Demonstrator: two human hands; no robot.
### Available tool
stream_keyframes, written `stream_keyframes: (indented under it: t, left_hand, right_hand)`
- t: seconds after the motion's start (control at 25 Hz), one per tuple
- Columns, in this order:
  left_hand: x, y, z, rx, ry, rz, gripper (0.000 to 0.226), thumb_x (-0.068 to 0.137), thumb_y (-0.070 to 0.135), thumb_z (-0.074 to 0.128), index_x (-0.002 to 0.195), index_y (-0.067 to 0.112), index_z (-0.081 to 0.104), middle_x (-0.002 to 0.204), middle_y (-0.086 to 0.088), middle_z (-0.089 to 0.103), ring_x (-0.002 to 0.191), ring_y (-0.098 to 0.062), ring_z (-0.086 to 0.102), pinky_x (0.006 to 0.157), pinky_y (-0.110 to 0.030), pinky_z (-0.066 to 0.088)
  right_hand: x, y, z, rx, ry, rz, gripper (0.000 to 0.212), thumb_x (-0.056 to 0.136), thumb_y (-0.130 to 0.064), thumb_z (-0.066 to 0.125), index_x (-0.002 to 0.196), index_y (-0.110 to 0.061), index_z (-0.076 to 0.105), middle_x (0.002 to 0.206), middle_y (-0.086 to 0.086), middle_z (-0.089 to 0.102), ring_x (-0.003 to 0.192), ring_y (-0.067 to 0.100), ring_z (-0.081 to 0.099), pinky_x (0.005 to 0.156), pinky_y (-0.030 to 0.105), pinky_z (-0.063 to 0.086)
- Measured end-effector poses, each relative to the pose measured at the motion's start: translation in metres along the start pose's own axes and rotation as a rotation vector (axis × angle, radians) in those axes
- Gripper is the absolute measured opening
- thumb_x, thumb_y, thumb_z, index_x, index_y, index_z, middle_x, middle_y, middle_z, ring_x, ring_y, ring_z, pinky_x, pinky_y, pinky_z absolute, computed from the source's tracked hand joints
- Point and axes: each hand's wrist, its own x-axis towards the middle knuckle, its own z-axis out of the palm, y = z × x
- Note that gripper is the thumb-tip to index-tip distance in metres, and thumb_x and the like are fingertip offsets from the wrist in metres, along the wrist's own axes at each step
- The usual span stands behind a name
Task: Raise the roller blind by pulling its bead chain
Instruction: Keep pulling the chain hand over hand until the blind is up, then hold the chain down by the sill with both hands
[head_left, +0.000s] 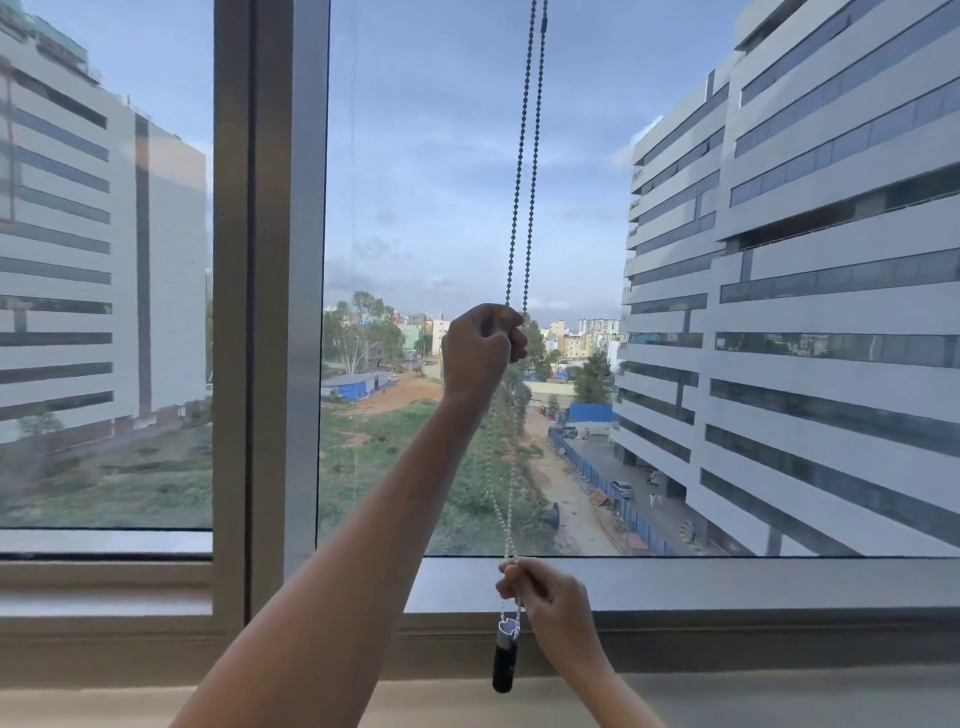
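A bead chain (525, 156) hangs as a doubled loop in front of the right window pane and runs out of the top of the frame. My left hand (480, 347) is raised at mid-height and closed around the chain. Lower down, near the window sill, my right hand (550, 597) pinches the same loop just above its end. A black and white cylindrical weight (505, 654) dangles from the bottom of the chain beside my right hand. The roller blind itself is out of view; the whole glass is uncovered.
A wide grey window frame post (270, 291) stands to the left of the chain. The grey sill (727, 584) runs along the bottom, with a beige ledge (104, 709) below it. Buildings and open ground show through the glass.
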Motion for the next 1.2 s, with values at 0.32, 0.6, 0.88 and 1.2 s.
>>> stream_keyframes:
  t: [0.32, 0.6, 0.88, 1.2]
  left_hand:
    - [0.006, -0.001, -0.011, 0.047, -0.087, 0.057, 0.015, 0.096, 0.011, 0.049, 0.093, 0.004, 0.063, 0.064, -0.001, 0.058, 0.055, -0.009, 0.054, 0.057, -0.024, 0.046]
    - [-0.057, -0.063, -0.022, 0.231, -0.188, -0.017, 0.012, 0.091, 0.015, 0.059, 0.101, 0.008, 0.06, 0.096, 0.001, 0.062, 0.078, -0.003, 0.057, 0.071, -0.023, 0.046]
    - [-0.151, -0.162, -0.045, 0.204, -0.307, -0.317, 0.058, 0.089, 0.028, 0.062, 0.132, 0.014, 0.026, 0.114, -0.008, 0.059, 0.1, -0.019, 0.062, 0.087, -0.034, 0.052]
    - [-0.203, -0.218, -0.039, 0.237, -0.165, -0.362, 0.047, 0.096, 0.036, 0.048, 0.056, 0.012, 0.044, 0.049, -0.006, 0.045, 0.048, -0.02, 0.044, 0.05, -0.038, 0.037]
  right_hand:
    - [-0.002, 0.011, 0.01, -0.03, 0.037, -0.012, 0.013, 0.082, -0.018, 0.072, 0.085, -0.03, 0.069, 0.076, -0.007, 0.074, 0.072, 0.002, 0.069, 0.067, 0.017, 0.055]
    - [-0.019, 0.035, 0.015, 0.016, 0.155, 0.121, 0.035, 0.08, -0.038, 0.068, 0.103, -0.02, 0.049, 0.087, 0.008, 0.059, 0.074, 0.015, 0.059, 0.062, 0.021, 0.049]
    - [-0.04, 0.065, 0.041, 0.075, -0.075, 0.279, 0.046, 0.078, -0.027, 0.074, 0.115, -0.021, 0.048, 0.109, 0.001, 0.062, 0.102, 0.017, 0.06, 0.09, 0.044, 0.051]
    - [-0.036, 0.079, 0.073, 0.136, 0.002, 0.316, 0.027, 0.072, -0.025, 0.057, 0.097, -0.019, 0.05, 0.082, -0.008, 0.066, 0.071, -0.002, 0.062, 0.064, 0.029, 0.052]
